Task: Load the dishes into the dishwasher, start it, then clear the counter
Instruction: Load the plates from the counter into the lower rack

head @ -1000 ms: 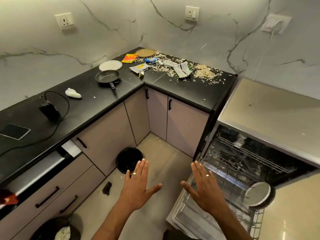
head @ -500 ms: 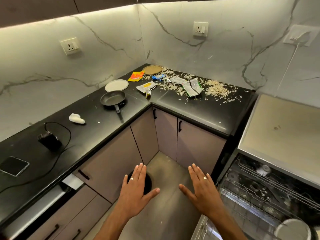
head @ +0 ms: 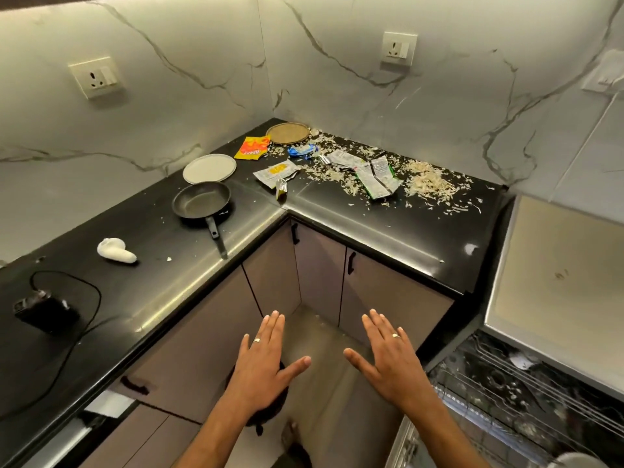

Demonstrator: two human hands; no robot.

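Both hands out flat over the floor, palms down, fingers straight and together, thumbs splayed toward each other, holding nothing: left hand (head: 262, 363) at 6 o'clock, right hand (head: 388, 358) just to its right, a ring on a finger of each. Well apart from every dish.

Up at 11 o'clock from the left fingertips (head: 274, 318), on the black L-shaped counter (head: 162, 265): a dark frying pan (head: 202, 201), empty, handle pointing toward the counter's front edge. Just behind it, a pale round plate (head: 209, 168), lying flat. Farther back in the corner at 12 o'clock, a brown round plate (head: 287, 133) close to the marble wall.

At 12 to 1 o'clock from the right fingertips (head: 374, 317), litter across the counter: an orange wrapper (head: 252, 147), a blue wrapper (head: 303, 151), a white-and-yellow sachet (head: 276, 171), green-and-silver packets (head: 380, 175), and pale shavings (head: 423, 182) scattered around them (what kind, cannot tell).

At 9 to 10 o'clock, a crumpled white wad (head: 115, 250), then a black adapter with its cable (head: 45, 309).

At 4 o'clock, the open dishwasher (head: 526, 400), wire rack showing, with a white dish's rim (head: 570, 460) at the bottom edge, below and right of the right hand.
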